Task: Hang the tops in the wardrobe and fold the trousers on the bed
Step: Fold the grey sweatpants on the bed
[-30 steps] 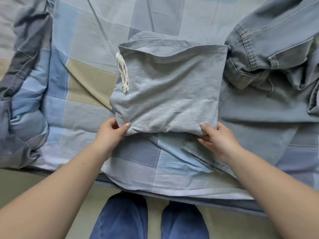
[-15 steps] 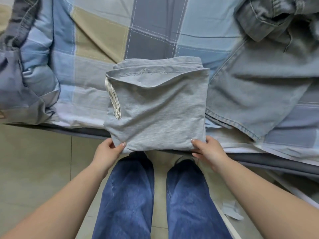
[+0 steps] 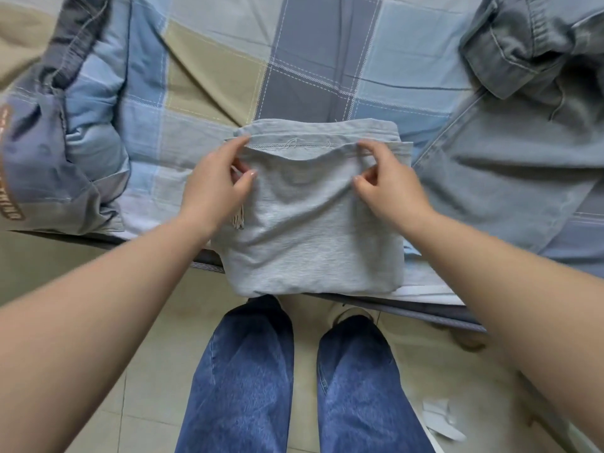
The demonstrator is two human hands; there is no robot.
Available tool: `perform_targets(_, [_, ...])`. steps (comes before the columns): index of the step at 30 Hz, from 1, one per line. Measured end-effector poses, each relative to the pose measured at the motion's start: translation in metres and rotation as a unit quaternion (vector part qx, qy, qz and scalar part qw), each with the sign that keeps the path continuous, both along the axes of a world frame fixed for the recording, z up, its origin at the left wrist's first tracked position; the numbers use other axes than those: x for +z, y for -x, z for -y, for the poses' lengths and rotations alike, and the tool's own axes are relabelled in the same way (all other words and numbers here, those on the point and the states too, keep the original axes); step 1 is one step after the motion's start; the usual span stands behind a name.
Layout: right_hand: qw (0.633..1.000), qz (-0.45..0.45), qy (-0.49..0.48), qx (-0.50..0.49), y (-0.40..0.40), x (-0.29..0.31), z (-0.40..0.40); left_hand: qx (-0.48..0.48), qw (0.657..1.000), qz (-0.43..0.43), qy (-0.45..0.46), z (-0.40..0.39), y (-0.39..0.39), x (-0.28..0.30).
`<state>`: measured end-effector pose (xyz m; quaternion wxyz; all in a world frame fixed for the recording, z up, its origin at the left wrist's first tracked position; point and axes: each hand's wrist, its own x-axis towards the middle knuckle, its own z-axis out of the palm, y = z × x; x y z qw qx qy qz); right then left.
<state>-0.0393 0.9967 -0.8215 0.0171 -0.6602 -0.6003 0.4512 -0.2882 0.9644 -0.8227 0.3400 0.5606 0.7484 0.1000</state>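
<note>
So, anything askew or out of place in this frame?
The folded grey trousers sit at the very edge of the bed, their near side overhanging the floor. Left hand and right hand pinch the top hem. White scraps litter the floor.

Drawstring (image 3: 238, 217) mostly behind left hand (image 3: 215, 181); denim garment (image 3: 523, 158) cut off at rt edge.

Both hands (image 3: 215, 184) have moved from the folded trousers' (image 3: 310, 237) near edge to the waistband.
</note>
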Motion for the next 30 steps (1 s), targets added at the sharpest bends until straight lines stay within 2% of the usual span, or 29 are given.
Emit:
perform_targets(3, [0.996, 0.070, -0.021, 0.056, 0.010, -0.008, -0.028, -0.117, 0.990, -0.065, 0.051, -0.032, 0.003, 0.001])
perform_targets(5, [0.994, 0.079, -0.037, 0.064, 0.012, -0.011, -0.041, -0.183, 0.977, -0.100, 0.050, -0.050, 0.006, 0.004])
perform_targets(7, [0.996, 0.056, -0.052, 0.039, 0.014, -0.012, -0.052, -0.182, 0.978, -0.101, 0.016, -0.064, 0.009, 0.008])
perform_targets(10, [0.997, -0.009, -0.061, -0.045, 0.016, -0.013, -0.062, -0.131, 0.985, -0.107, -0.022, -0.076, 0.015, 0.009])
perform_targets(13, [0.996, -0.011, -0.066, -0.059, 0.017, -0.015, -0.064, -0.067, 0.995, -0.075, 0.017, -0.071, 0.020, -0.003])
perform_targets(15, [0.992, -0.020, -0.084, -0.092, 0.012, -0.018, -0.055, 0.033, 0.999, -0.016, 0.020, -0.057, 0.018, -0.009])
perform_targets(18, [0.974, -0.018, -0.112, -0.196, -0.008, -0.017, -0.024, 0.177, 0.983, 0.037, -0.027, -0.020, 0.010, -0.010])
perform_targets(19, [0.970, -0.011, -0.097, -0.224, -0.016, -0.017, -0.009, 0.209, 0.976, 0.042, -0.033, -0.003, 0.006, -0.008])
perform_targets(21, [0.967, -0.001, -0.008, -0.256, -0.031, -0.017, 0.023, 0.246, 0.968, 0.050, -0.002, 0.034, -0.004, -0.006])
perform_targets(24, [0.967, -0.035, 0.125, -0.219, -0.043, -0.015, 0.058, 0.238, 0.964, 0.079, 0.086, 0.074, -0.013, -0.014])
perform_targets(28, [0.958, -0.065, 0.143, -0.241, -0.048, -0.020, 0.054, 0.223, 0.954, 0.147, 0.138, 0.068, -0.003, -0.032])
perform_targets(30, [0.950, -0.080, 0.167, -0.253, -0.045, -0.023, 0.044, 0.265, 0.925, 0.214, 0.171, 0.053, -0.002, -0.033])
